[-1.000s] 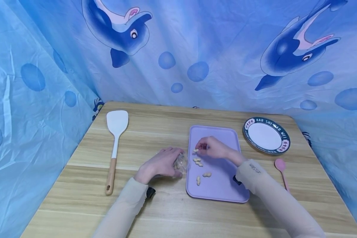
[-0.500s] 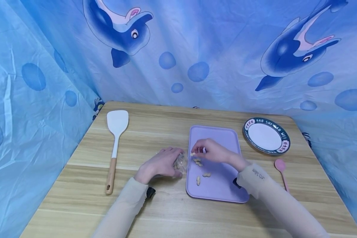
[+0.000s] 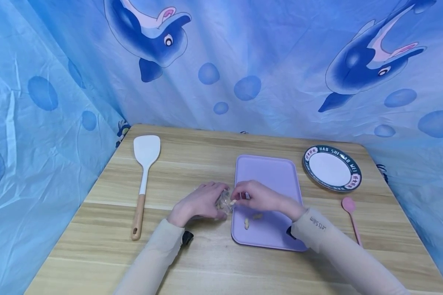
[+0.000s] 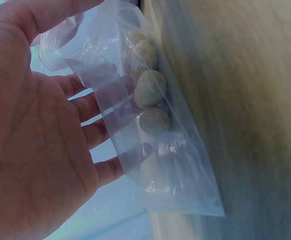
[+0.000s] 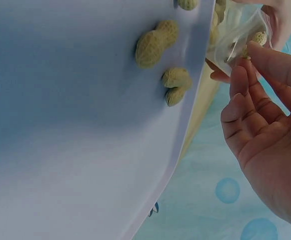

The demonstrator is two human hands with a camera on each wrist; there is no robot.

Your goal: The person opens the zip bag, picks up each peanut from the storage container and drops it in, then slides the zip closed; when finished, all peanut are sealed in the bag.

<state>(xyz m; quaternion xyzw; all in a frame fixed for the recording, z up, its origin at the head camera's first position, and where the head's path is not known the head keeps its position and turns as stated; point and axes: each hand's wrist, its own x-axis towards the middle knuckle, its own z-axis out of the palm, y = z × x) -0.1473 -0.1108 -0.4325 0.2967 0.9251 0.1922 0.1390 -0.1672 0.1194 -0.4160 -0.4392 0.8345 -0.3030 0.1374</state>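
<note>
Evidently mid-job, a person works at a table, the left hand [image 3: 201,205] curled around a clear bag [image 3: 225,202] at lower centre of the head view. The right hand [image 3: 256,196], its fingertips closed on a single peanut [image 3: 233,202], reaches to the bag over the left edge of a lilac tray [image 3: 267,168], where loose peanuts [image 3: 246,223] lie at lower centre.

In the left wrist view, the bag hangs mid-frame, thin, creased and see-through, several rounded tan peanuts gathered in its upper half; the thumb crosses the upper left, fingers bent behind the film.

In the right wrist view, thumb and forefinger pinch the peanut at the bag's mouth, upper right. Two ridged, waisted peanuts sit on the tray at upper centre, another cut by the top edge. With some bagged and others loose, the work looks partly done; an exact count cannot be told.
</note>
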